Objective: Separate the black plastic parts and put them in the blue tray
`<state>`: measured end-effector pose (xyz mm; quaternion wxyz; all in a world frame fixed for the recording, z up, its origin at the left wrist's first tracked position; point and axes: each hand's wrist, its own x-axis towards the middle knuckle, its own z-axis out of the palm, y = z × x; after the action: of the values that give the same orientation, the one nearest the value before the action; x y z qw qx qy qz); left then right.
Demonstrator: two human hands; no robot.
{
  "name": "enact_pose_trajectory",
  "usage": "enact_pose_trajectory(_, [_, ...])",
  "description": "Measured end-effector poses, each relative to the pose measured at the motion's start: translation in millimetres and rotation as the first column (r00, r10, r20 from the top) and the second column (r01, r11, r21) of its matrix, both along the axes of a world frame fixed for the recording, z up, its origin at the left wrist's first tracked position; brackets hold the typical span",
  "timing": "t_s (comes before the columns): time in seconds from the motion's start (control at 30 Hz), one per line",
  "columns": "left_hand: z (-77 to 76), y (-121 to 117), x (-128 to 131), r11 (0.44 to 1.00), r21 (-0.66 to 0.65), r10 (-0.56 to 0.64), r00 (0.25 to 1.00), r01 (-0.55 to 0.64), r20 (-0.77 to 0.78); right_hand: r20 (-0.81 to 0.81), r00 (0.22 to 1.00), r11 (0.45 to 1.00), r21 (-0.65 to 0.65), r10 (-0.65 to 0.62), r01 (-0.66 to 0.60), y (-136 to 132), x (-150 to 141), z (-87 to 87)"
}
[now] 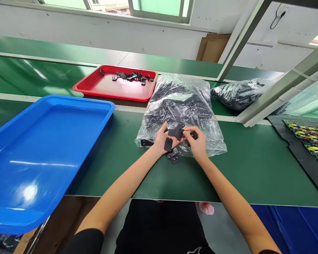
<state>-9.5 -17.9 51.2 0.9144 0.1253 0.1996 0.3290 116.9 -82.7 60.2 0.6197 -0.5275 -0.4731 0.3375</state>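
Observation:
My left hand (161, 141) is turned palm up, with several small flat black plastic pieces (168, 144) resting on the palm and fingers. Beside it, my right hand (198, 144) pinches a black plastic piece (179, 132) between thumb and fingertips, over the left fingers; another dark piece shows at its curled fingers. Just below the hands, a few more black pieces (175, 159) lie on the green table. Both hands are over the front part of a clear plastic bag (180, 102) filled with black parts. The fingers partly cover the pieces they hold.
At left a large blue tray (50, 141) overhangs the table edge. Behind it, a red tray (108, 86) carries small black parts. Another bag (238, 93) of black parts lies beyond a metal post (286, 84). Circuit boards (310, 135) sit on a black sheet at right.

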Motion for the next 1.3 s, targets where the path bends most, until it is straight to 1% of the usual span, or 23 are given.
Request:
enact_pose_trajectory(0.07, [0.0,-0.5,-0.5,1.000,-0.013,0.008,0.996,-0.010,-0.088,0.045,0.999,1.000,0.008,0.018,-0.019,-0.1,-5.0,-1.1])
enact_pose_trajectory(0.13, [0.8,-1.1,-0.7,1.000,-0.023,0.000,0.992,-0.003,-0.126,0.112,0.994,1.000,0.013,0.017,-0.019,-0.6,-9.5,-2.4])
enact_pose_trajectory(0.2, [1.8,-1.6,-0.3,1.000,-0.026,-0.010,0.995,0.007,-0.097,0.218,0.976,1.000,0.023,-0.002,-0.003,-1.3,-12.1,-4.2])
enact_pose_trajectory(0.27, [2.3,-2.2,0.5,1.000,-0.021,-0.019,0.998,0.018,-0.052,0.355,0.935,0.999,0.052,-0.021,0.002,-1.8,-12.5,-6.4])
enact_pose_trajectory(0.33, [2.0,-2.9,1.5,0.999,-0.011,-0.039,0.999,0.039,-0.018,0.453,0.891,0.996,0.085,-0.025,-0.016,-2.2,-11.8,-8.5])
enact_pose_trajectory(0.43, [1.1,-3.8,2.6,0.996,0.000,-0.091,0.996,0.091,0.003,0.505,0.863,0.991,0.120,-0.011,-0.058,-3.1,-10.8,-10.8])
enact_pose_trajectory(0.53, [1.2,-3.9,2.6,0.996,-0.024,-0.081,0.996,0.080,-0.045,0.535,0.845,0.984,0.156,-0.013,-0.083,-4.5,-11.0,-10.3])
enact_pose_trajectory(0.63, [3.1,-3.5,2.1,0.998,-0.050,-0.042,0.994,0.037,-0.100,0.503,0.860,0.973,0.228,-0.091,-0.031,-5.5,-10.9,-7.1])
enact_pose_trajectory(0.7, [4.9,-3.5,2.2,0.998,-0.055,-0.027,0.994,0.021,-0.102,0.426,0.887,0.954,0.294,-0.180,0.052,-5.3,-9.0,-4.5])
enact_pose_trajectory(0.77, [6.5,-3.9,2.8,0.998,-0.057,-0.007,0.996,0.002,-0.094,0.336,0.908,0.938,0.317,-0.249,0.140,-4.1,-5.2,-2.8])
enact_pose_trajectory(0.87, [7.5,-4.8,3.8,0.998,-0.056,0.017,0.997,-0.021,-0.081,0.273,0.919,0.941,0.260,-0.285,0.215,-1.1,2.5,-3.0])
enact_pose_trajectory(1.0, [6.2,-4.5,3.2,0.998,-0.058,0.035,0.999,-0.037,-0.042,0.237,0.927,0.954,0.149,-0.291,0.261,3.8,9.3,-7.4])
enact_pose_trajectory(1.13, [3.8,-2.8,0.8,0.996,-0.043,0.077,0.997,-0.076,0.013,0.128,0.959,0.967,0.016,-0.253,0.253,8.3,11.4,-12.9])
enact_pose_trajectory(1.3, [2.5,-1.7,-0.7,0.995,-0.022,0.099,0.989,-0.097,0.109,0.080,0.968,0.970,-0.030,-0.237,0.240,10.1,12.9,-14.8])
